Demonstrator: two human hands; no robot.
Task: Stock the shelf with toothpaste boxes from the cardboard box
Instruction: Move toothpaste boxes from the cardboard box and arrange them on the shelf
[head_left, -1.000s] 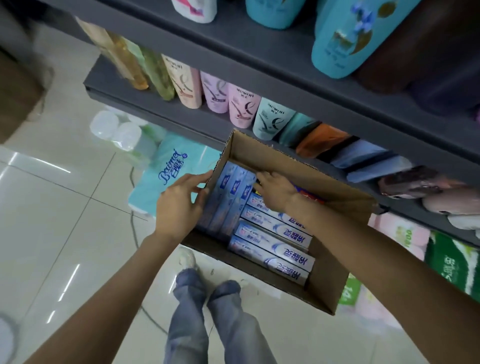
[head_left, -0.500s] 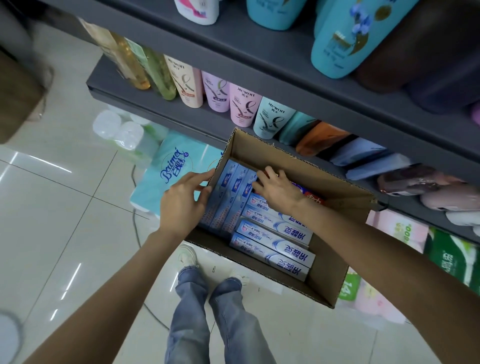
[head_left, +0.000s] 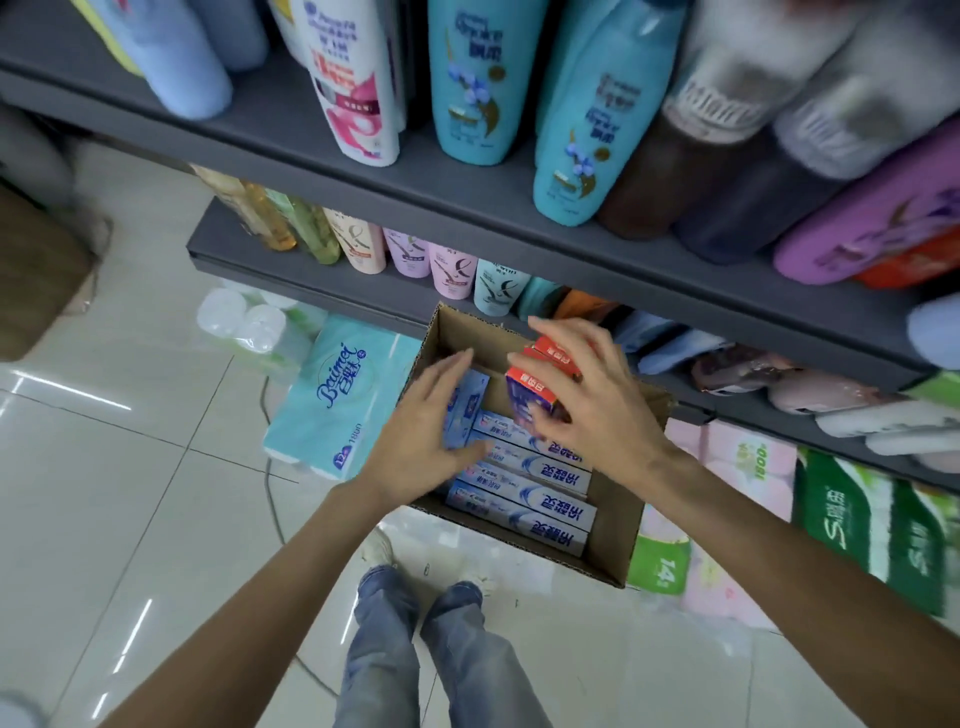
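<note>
Grey shelves (head_left: 363, 291) full of bottles hang over the cardboard box (head_left: 613, 525), where the right hand (head_left: 597, 405) grips red toothpaste boxes (head_left: 540, 384) and the left hand (head_left: 426, 436), fingers straight, rests beside it on blue toothpaste boxes (head_left: 524, 499).
</note>
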